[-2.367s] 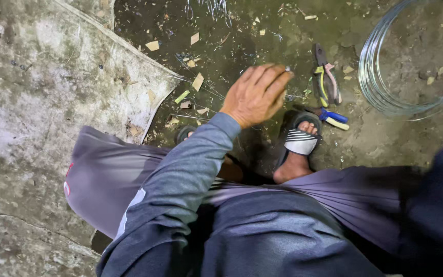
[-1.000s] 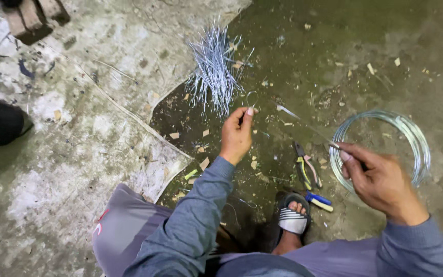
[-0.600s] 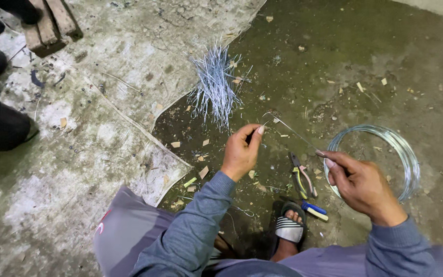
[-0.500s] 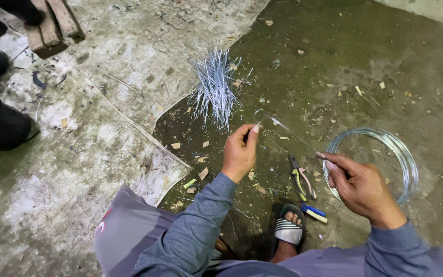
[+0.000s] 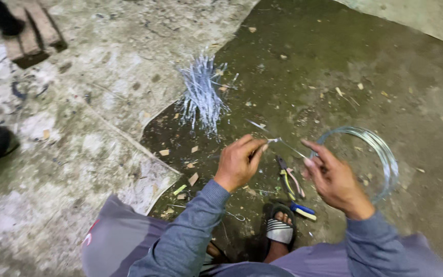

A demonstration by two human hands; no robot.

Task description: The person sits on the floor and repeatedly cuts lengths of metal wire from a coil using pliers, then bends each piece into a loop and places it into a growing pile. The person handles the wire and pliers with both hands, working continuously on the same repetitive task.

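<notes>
Rough concrete floor (image 5: 396, 61) fills the view, dark and damp in the middle, paler and crusted toward the left edge. Both hands work low in the centre, close together. The left hand (image 5: 238, 163) pinches one end of a thin wire (image 5: 283, 146) between thumb and fingertips, the other fingers curled in. The right hand (image 5: 334, 178) grips the opposite end of the same wire with thumb and forefinger, so the wire spans the short gap between the hands, just above the floor. A coil (image 5: 380, 154) of bright wire lies flat on the floor just beyond the right hand. Pliers (image 5: 288, 179) with coloured grips lie on the floor between the hands, near a sandalled foot (image 5: 279, 231). A bundle of cut wire pieces (image 5: 200, 95) lies fanned out farther up, well apart from the hands. Wood blocks (image 5: 29, 33) sit at the top left corner. Small chips are scattered across the dark patch.
</notes>
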